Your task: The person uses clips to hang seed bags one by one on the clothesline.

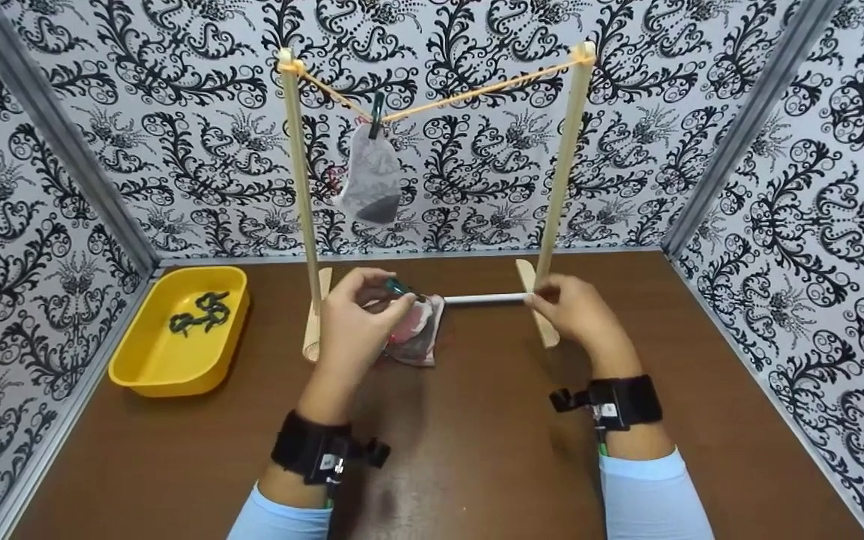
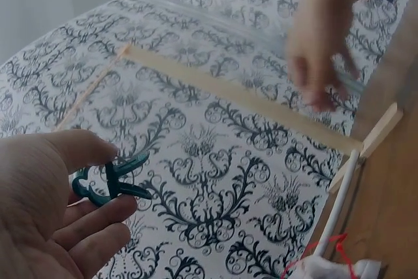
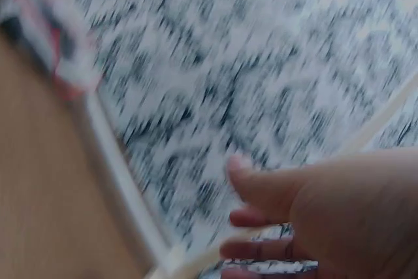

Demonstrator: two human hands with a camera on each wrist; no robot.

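My left hand pinches a dark green clothespin between thumb and fingers, its prongs facing away from the palm. Just beyond those fingertips, a small grey and red sock lies at the white rod low on the wooden stand. My right hand is beside the foot of the right post; in the blurred right wrist view its fingers are spread loosely and hold nothing. Above, a grey sock hangs from the sagging orange cord, clipped by another green clothespin.
On the left of the brown table stands a yellow tray holding several dark green clothespins. The stand's left post rises behind my left hand. Patterned walls enclose the back and sides.
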